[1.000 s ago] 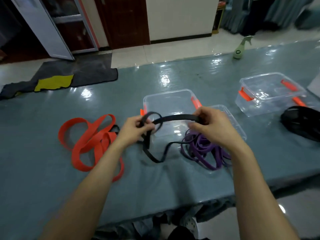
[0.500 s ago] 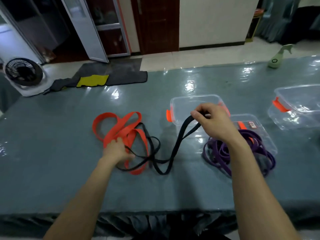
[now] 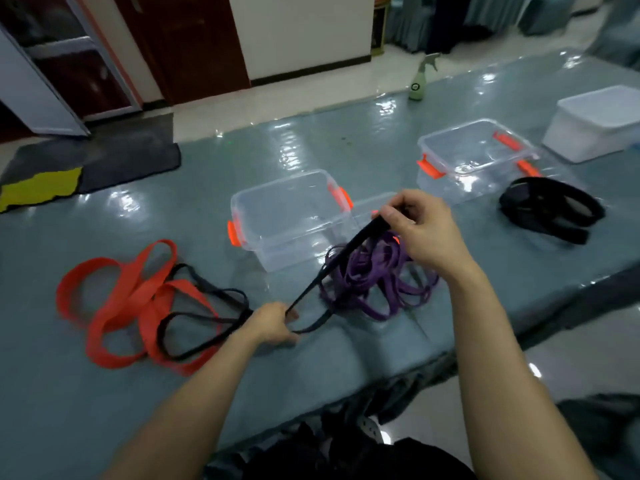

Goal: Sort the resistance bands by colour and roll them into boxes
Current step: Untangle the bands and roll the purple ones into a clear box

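A thin black band stretches taut between my hands. My right hand pinches its upper end above the purple bands, which lie heaped in front of a clear box. My left hand grips the band's lower end on the table. More of the black band loops over the orange bands at the left. A second clear box stands at the right, with a pile of wide black bands in front of it.
A white lidded box stands at the far right and a green spray bottle at the table's back edge. A clear lid with orange clips lies under the purple bands. The table's front edge runs just below my forearms.
My left hand has moved right off the orange bands and taken hold of the black band. My right hand has lifted its end, pulling the band taut. The view has shifted right.
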`<action>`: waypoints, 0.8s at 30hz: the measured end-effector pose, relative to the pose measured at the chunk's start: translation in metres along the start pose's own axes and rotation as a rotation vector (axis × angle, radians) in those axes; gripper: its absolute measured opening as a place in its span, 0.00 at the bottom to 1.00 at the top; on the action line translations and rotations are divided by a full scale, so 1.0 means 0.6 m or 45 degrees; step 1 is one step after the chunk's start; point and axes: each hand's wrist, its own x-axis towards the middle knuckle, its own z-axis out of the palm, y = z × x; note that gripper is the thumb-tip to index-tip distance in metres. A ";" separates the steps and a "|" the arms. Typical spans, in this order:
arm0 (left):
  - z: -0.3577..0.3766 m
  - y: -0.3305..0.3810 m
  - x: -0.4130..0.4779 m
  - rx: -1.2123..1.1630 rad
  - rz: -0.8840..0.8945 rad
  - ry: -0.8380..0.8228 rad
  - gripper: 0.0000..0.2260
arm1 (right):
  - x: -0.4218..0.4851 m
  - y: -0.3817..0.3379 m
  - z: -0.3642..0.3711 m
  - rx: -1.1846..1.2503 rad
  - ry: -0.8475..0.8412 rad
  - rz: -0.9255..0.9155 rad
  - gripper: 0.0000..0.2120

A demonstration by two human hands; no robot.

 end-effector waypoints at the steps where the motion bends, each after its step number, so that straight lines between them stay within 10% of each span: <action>1: 0.001 0.002 0.003 0.053 0.011 -0.018 0.30 | 0.000 0.013 -0.010 0.028 0.020 0.040 0.06; 9: -0.026 -0.029 -0.009 0.380 -0.014 0.104 0.14 | 0.030 0.060 -0.045 -0.351 -0.039 0.084 0.05; 12: -0.109 -0.005 -0.033 -0.017 0.054 0.412 0.16 | 0.034 0.059 -0.015 -0.695 -0.338 0.100 0.22; 19: -0.349 0.076 -0.156 -0.135 0.349 0.544 0.30 | 0.062 -0.084 0.162 -0.259 -0.852 -0.190 0.49; 24: -0.440 0.055 -0.239 -0.341 0.420 1.021 0.24 | 0.133 -0.217 0.214 -0.039 -0.901 -0.374 0.09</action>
